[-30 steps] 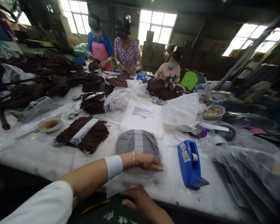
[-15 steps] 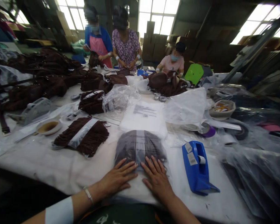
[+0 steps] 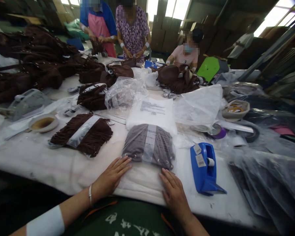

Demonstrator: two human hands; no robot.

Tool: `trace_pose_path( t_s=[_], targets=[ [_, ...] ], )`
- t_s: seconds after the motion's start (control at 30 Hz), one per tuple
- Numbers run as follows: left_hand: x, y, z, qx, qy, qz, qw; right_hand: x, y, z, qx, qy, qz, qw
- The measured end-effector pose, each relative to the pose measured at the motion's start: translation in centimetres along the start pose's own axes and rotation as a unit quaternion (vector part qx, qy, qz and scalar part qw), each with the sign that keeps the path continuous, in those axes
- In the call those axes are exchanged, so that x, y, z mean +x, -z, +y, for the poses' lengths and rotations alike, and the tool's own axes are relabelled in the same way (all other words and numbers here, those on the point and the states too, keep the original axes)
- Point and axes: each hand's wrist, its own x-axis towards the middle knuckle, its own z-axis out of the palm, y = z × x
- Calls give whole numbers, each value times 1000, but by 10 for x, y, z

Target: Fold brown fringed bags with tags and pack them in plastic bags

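Note:
A dark brown bag in a clear plastic sleeve (image 3: 135, 141) lies flat in front of me, with a pale strip down its middle and metal eyelets along its near edge. My left hand (image 3: 113, 173) rests flat at its near left corner, fingers stretched out. At the near right corner lies my right hand (image 3: 173, 186), fingers extended and thumb apart. Neither hand grips anything. Left of the sleeve is a fringed brown bag (image 3: 97, 136) with a pale band across it. To the right stands a blue tape dispenser (image 3: 196, 170).
Behind the sleeve lies a stack of printed plastic bags (image 3: 153, 113). Tape rolls (image 3: 44, 123), a basket with scissors (image 3: 236, 109) and wrapped dark packages (image 3: 267, 183) lie around. Brown bags (image 3: 34, 62) are heaped at the left. Several people work across the white table (image 3: 71, 170).
My hands have moved apart and off the top of the sleeved bag, to its near corners. The bag's near edge with eyelets is now uncovered. The view has tilted down.

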Motion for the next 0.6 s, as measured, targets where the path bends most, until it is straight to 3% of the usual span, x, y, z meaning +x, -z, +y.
trace_pose_path(
  t_s=[0.13, 0.23, 0.33, 0.47, 0.6],
  targets=[
    [-5, 3, 7, -1, 35, -12, 999, -5, 0, 16, 40, -15, 39, 998],
    [-1, 3, 10, 25, 44, 18, 999, -12, 0, 26, 62, -37, 56, 996],
    [3, -3, 12, 47, 19, 67, 996, -21, -2, 28, 87, -83, 56, 991],
    [2, -11, 13, 43, -16, 77, 996, -28, -6, 29, 113, -156, 73, 979],
    [-1, -21, 1, 69, -12, 133, 989, -29, -5, 41, 80, -88, 83, 989]
  ],
)
